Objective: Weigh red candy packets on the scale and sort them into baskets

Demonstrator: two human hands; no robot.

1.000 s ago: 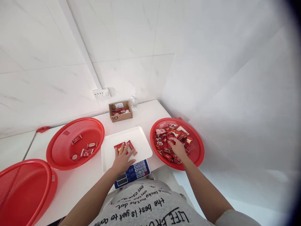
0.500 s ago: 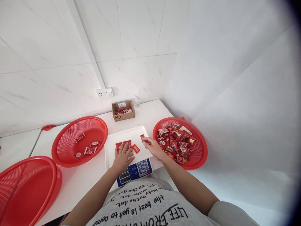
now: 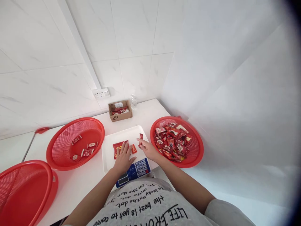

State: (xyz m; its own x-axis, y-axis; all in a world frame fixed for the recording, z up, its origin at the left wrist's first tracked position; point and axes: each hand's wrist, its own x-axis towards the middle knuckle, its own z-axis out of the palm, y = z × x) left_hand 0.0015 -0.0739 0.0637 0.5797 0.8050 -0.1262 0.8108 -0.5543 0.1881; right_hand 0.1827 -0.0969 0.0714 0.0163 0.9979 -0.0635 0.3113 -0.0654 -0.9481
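Note:
On the white tray point(image 3: 109, 162) of a weighing scale lies a large red snack packet point(image 3: 116, 147), partly covered by my left hand point(image 3: 123, 160). That hand rests flat with spread fingers. Beside it a small red packet point(image 3: 134, 148) lies on the tray. A narrow red packet point(image 3: 141, 136) is at the tray's right side under the fingertips of my right hand point(image 3: 150, 150). The index finger stretches across this packet and the thumb is apart from it, below. The scale's blue keypad panel point(image 3: 134, 172) shows in front of the tray.
A red basket point(image 3: 199, 150) full of red-wrapped snacks stands right. Left are a red basket point(image 3: 50, 153) with several packets and another red basket point(image 3: 50, 185) nearer me. Behind the tray stand a cardboard box point(image 3: 121, 117) of packets and a clear plastic container point(image 3: 133, 101).
My right hand has moved slightly down and turned. Its pinch on the narrow packet has loosened, and the packet now stands more upright in view. My left hand stays on the large packet.

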